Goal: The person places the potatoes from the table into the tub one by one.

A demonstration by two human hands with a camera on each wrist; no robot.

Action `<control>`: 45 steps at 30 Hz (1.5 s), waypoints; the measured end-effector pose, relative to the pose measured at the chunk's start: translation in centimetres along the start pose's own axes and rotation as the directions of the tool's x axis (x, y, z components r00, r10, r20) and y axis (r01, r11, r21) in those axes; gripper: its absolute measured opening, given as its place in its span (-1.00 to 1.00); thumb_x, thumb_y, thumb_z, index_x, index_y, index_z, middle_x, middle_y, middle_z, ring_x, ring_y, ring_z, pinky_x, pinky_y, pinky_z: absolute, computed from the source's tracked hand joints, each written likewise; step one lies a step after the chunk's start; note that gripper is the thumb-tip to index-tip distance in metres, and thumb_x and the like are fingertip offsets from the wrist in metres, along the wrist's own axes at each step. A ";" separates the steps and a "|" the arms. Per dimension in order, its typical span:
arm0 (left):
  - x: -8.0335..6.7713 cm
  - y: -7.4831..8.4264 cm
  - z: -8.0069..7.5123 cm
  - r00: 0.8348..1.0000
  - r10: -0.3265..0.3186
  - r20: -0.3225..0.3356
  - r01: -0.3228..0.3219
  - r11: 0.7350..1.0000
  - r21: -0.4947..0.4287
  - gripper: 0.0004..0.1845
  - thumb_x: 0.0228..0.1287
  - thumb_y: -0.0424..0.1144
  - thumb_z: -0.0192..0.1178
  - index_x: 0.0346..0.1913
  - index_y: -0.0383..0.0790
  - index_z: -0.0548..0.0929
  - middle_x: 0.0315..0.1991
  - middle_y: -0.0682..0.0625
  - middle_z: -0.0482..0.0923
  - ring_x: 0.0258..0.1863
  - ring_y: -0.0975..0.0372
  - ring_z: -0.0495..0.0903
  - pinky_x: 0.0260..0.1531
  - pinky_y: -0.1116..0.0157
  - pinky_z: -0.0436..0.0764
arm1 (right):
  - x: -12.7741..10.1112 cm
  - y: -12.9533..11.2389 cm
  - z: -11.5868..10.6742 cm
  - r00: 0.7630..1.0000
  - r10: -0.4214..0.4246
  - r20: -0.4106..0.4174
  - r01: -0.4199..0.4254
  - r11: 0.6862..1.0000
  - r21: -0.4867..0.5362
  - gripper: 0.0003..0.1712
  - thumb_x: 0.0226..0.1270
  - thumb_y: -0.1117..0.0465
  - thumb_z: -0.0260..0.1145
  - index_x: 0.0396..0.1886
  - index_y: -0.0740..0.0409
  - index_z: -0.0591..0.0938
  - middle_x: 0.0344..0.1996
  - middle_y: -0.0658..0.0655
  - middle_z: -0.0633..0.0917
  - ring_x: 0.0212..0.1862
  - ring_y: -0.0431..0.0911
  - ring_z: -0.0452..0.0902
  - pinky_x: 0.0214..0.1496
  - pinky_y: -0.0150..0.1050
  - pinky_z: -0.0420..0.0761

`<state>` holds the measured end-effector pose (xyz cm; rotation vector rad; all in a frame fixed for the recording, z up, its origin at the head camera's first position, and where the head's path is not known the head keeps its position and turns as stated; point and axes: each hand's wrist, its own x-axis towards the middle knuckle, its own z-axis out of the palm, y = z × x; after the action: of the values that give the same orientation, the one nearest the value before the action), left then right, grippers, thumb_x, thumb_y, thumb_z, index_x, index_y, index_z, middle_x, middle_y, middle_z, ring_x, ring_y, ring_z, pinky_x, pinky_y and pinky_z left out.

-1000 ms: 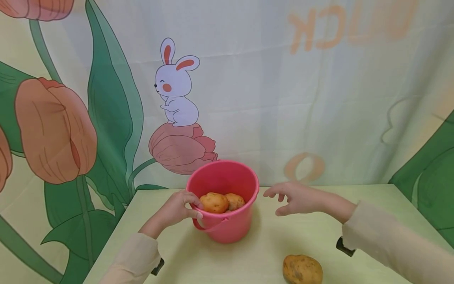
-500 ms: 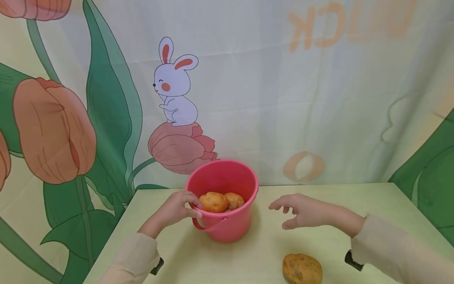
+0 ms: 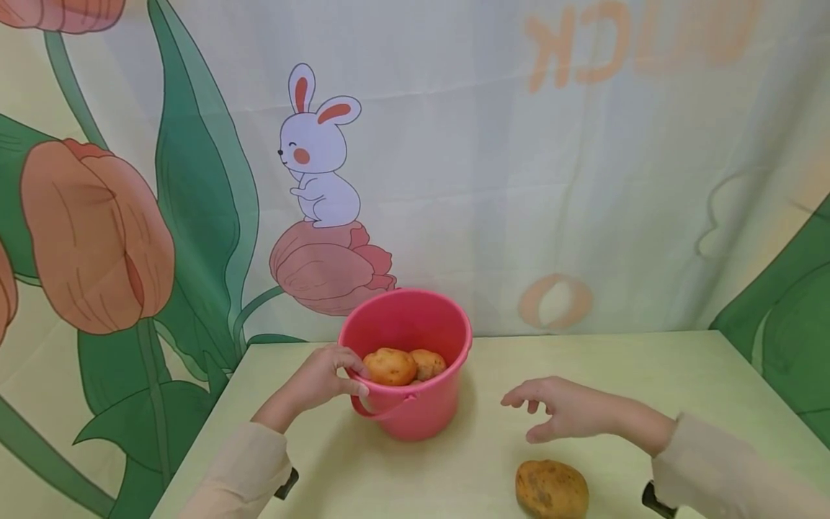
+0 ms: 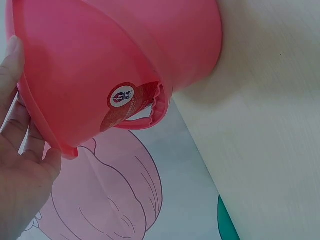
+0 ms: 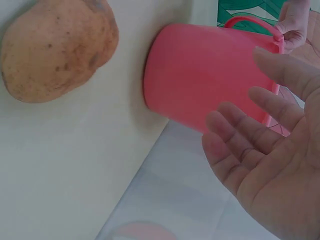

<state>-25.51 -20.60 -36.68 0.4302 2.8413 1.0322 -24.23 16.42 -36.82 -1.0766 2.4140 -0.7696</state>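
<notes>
A pink bucket (image 3: 421, 418) stands on the table, with potatoes (image 3: 391, 367) visible inside it. My left hand (image 3: 322, 378) grips the bucket's left rim, fingers inside and thumb outside. In the left wrist view, the left hand (image 4: 25, 165) is at the rim, beside the bucket's pink handle (image 4: 145, 122). My right hand (image 3: 570, 409) hovers above the table to the right of the bucket, holding nothing. Its fingers are relaxed and spread in the right wrist view. A single potato (image 3: 552, 490) lies on the table just below the right hand, apart from it.
The pale table (image 3: 648, 375) reaches back to a fabric backdrop (image 3: 467, 180) printed with tulips and a rabbit (image 3: 320, 158). Black wrist bands show at both cuffs. The bucket stands near the table's back edge.
My right hand has moved away from the bucket, down and to the right, toward the lone potato. The left hand stays on the rim, and the bucket has not moved.
</notes>
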 end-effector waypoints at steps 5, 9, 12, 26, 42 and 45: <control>0.0 0.1 -0.1 1.000 -0.003 0.000 0.003 1.000 0.002 -0.81 -0.19 -0.19 0.38 -0.39 -0.07 0.68 -0.30 0.07 0.57 -0.08 0.13 0.37 -0.35 0.28 0.60 | -0.5 0.8 0.7 1.000 0.003 0.017 -0.004 1.000 0.026 -0.47 0.04 0.13 0.33 0.05 0.10 0.46 -0.06 0.06 0.54 -0.17 -0.18 0.42 -0.26 -0.32 0.45; 0.0 0.1 -0.1 1.000 -0.011 0.001 0.012 1.000 -0.002 -0.80 -0.18 -0.21 0.38 -0.38 -0.10 0.68 -0.29 0.05 0.57 -0.07 0.13 0.37 -0.34 0.27 0.61 | -0.8 1.3 1.2 0.999 0.015 0.045 -0.017 0.999 0.041 -0.46 0.03 0.11 0.33 0.06 0.09 0.46 -0.03 0.07 0.53 -0.16 -0.16 0.43 -0.25 -0.28 0.46; 0.0 0.2 0.0 1.000 -0.020 0.001 0.020 1.000 -0.006 -0.79 -0.18 -0.23 0.38 -0.37 -0.14 0.68 -0.29 0.05 0.57 -0.07 0.12 0.36 -0.34 0.27 0.61 | -0.9 1.6 1.6 0.998 0.026 0.061 -0.029 0.998 0.050 -0.45 0.02 0.11 0.33 0.06 0.09 0.46 -0.02 0.07 0.53 -0.16 -0.15 0.43 -0.26 -0.28 0.46; 0.1 0.2 0.2 0.999 -0.039 -0.010 0.039 0.999 0.003 -0.80 -0.18 -0.25 0.38 -0.37 -0.14 0.68 -0.30 0.07 0.56 -0.08 0.14 0.38 -0.34 0.26 0.61 | -1.9 3.1 3.0 0.997 0.029 0.072 -0.034 0.997 0.074 -0.41 0.01 0.10 0.35 0.07 0.18 0.44 -0.02 0.10 0.53 -0.19 -0.23 0.39 -0.29 -0.37 0.44; 0.1 0.0 0.2 1.000 -0.030 -0.006 0.030 1.000 -0.010 -0.82 -0.18 -0.22 0.38 -0.40 -0.08 0.68 -0.30 0.07 0.57 -0.08 0.14 0.37 -0.34 0.26 0.61 | -3.0 5.3 4.8 0.996 0.061 0.072 -0.068 0.992 0.108 -0.40 -0.02 0.15 0.36 0.06 0.21 0.44 0.01 0.15 0.51 -0.15 -0.08 0.44 -0.24 -0.30 0.47; 0.1 0.0 0.1 1.000 -0.020 -0.001 0.020 1.000 -0.008 -0.82 -0.18 -0.21 0.38 -0.40 -0.07 0.68 -0.29 0.06 0.57 -0.07 0.13 0.37 -0.34 0.26 0.61 | -3.1 5.5 5.1 0.995 0.063 0.072 -0.069 0.993 0.098 -0.39 -0.04 0.14 0.38 0.06 0.21 0.44 0.01 0.15 0.51 -0.15 -0.10 0.44 -0.23 -0.30 0.47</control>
<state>-25.61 -20.49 -36.80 0.4003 2.8352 1.0405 -22.56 20.20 -43.78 -0.9637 2.3153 -0.8091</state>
